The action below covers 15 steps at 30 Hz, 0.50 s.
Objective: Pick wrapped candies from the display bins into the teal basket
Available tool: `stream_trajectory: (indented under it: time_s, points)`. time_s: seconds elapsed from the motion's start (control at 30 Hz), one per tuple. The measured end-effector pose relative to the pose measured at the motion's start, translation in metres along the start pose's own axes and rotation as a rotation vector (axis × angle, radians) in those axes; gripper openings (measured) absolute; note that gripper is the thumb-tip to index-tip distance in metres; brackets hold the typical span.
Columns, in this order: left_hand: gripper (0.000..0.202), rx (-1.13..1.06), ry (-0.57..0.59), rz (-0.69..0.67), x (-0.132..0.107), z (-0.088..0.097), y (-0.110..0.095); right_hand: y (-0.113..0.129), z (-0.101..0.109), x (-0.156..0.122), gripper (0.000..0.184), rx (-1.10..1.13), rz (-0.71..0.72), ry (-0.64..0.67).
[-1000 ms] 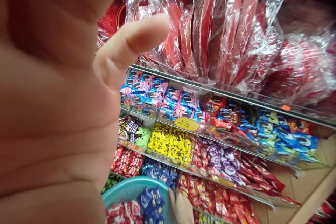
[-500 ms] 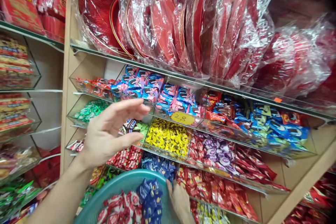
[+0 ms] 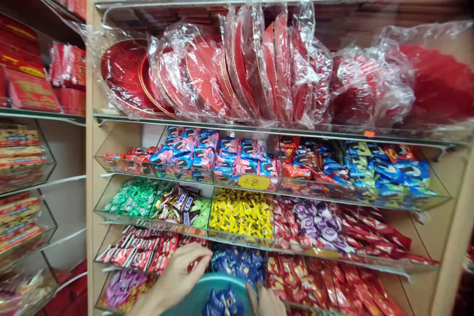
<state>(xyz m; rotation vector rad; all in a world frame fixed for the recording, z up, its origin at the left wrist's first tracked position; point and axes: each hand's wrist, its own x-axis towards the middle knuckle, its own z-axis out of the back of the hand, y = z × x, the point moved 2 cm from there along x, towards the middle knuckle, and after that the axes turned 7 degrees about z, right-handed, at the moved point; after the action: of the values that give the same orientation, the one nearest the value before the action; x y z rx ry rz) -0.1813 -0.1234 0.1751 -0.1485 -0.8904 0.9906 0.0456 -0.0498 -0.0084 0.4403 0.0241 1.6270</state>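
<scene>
My right hand [image 3: 267, 300] grips the rim of a teal plastic basin [image 3: 207, 284], thumb along the edge. Inside the basin lie blue-wrapped candies [image 3: 224, 302]; the rest of its contents is cut off by the bottom edge of the view. My left hand [image 3: 183, 274] hovers at the basin's left side, in front of the red-wrapped sweets [image 3: 148, 252]. Its fingers are loosely curved towards the thumb with a gap between them, and nothing shows in it. Just beyond the basin, a compartment holds more blue-wrapped candies [image 3: 239, 261].
Clear shelf bins hold yellow candies [image 3: 240, 215], green candies [image 3: 129, 197], purple candies [image 3: 318, 219] and blue-pink packets [image 3: 190, 150]. A yellow price tag [image 3: 254, 181] reads 28. Above, plastic-wrapped red trays [image 3: 207, 76] stand on a glass shelf [image 3: 259, 129]. Side shelves [image 3: 44, 118] flank the left.
My left hand has come down from the upper bins to beside the basin, its fingers curling more. The view has tilted upward, so the basin sits lower. My right hand keeps its hold.
</scene>
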Motion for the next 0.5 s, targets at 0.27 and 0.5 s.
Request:
stream_trajectory:
  time_s: [0.27,0.5]
  points:
    - [0.040,0.194,0.300,0.340,-0.027,-0.081,0.091,0.015,0.031,-0.010,0.048,0.070,0.075,0.063]
    - [0.052,0.305,0.341,0.596,-0.033,-0.109,0.124,0.006,0.021,-0.014,0.051,0.017,0.074,0.086]
